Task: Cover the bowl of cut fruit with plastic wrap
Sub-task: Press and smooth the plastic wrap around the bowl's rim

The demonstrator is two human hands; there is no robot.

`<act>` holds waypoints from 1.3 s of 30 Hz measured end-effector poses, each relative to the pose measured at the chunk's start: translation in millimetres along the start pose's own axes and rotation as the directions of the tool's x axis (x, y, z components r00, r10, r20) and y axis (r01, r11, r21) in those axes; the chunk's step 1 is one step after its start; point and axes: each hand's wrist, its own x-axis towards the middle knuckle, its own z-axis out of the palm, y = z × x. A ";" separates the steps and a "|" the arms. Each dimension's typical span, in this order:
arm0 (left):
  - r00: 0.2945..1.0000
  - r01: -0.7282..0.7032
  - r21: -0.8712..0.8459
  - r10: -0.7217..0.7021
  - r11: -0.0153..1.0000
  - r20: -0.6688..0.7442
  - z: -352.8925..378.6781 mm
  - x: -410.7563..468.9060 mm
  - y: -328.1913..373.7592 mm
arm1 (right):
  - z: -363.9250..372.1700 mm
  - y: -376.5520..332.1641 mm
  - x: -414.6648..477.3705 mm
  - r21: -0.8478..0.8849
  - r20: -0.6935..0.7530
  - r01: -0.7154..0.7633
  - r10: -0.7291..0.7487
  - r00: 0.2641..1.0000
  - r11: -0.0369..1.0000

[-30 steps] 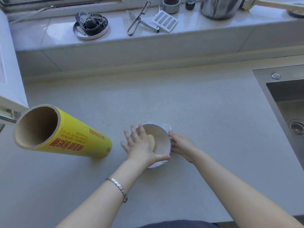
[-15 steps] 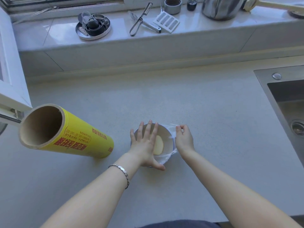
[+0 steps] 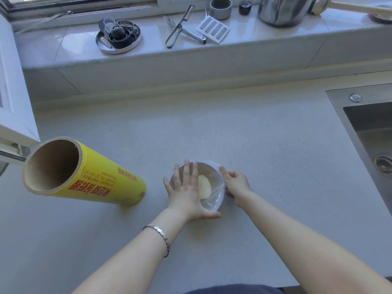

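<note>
Two hands: both on the bowl (image 3: 214, 205), near the worktop (image 3: 212, 134) front edge
Left hand (image 3: 187, 193): flat, fingers spread on plastic wrap (image 3: 215, 187)
Right hand (image 3: 236, 184): fingers curled, pressing wrap against rim
Fruit (image 3: 204, 189): pale slice inside

Soft, bright daylight is cast from the window (image 3: 84, 3) at the top. Glare is seen on the glossy sill (image 3: 70, 43) and the steel kettle (image 3: 282, 11). Faint shadows are thrown toward the viewer on the countertop (image 3: 212, 128). Straight lines are bowed by wide-angle distortion at the edges. Focus is slightly soft throughout.
</note>
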 end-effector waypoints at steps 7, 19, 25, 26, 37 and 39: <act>0.957 0.288 -0.229 -0.289 0.930 0.031 -3.3 -11.3 16.5 | -14.5 -12.0 -25.5 -0.223 0.136 0.021 0.010 0.991 0.975; 0.979 -0.188 0.117 0.177 0.975 0.099 -23.4 5.6 -20.6 | 5.2 -34.6 -35.6 -0.508 0.029 0.243 -0.266 0.964 0.826; 0.986 -0.151 0.091 0.144 0.984 0.083 -14.9 5.2 -21.5 | -3.2 -28.2 -43.0 -0.401 -0.014 0.308 -0.342 0.940 0.863; 0.987 -0.147 0.090 0.140 0.985 0.082 -14.2 5.3 -21.0 | -3.8 -28.1 -45.0 -0.396 0.003 0.313 -0.340 0.941 0.863; 0.989 -0.131 0.054 0.127 0.990 0.073 -10.4 6.4 -20.6 | -3.9 -43.9 -40.0 -0.261 0.156 -0.154 0.199 0.968 0.953; 0.989 -0.128 0.056 0.124 0.990 0.074 -10.3 6.7 -20.7 | -7.4 -48.7 -42.7 -0.290 0.197 -0.187 0.250 0.948 0.939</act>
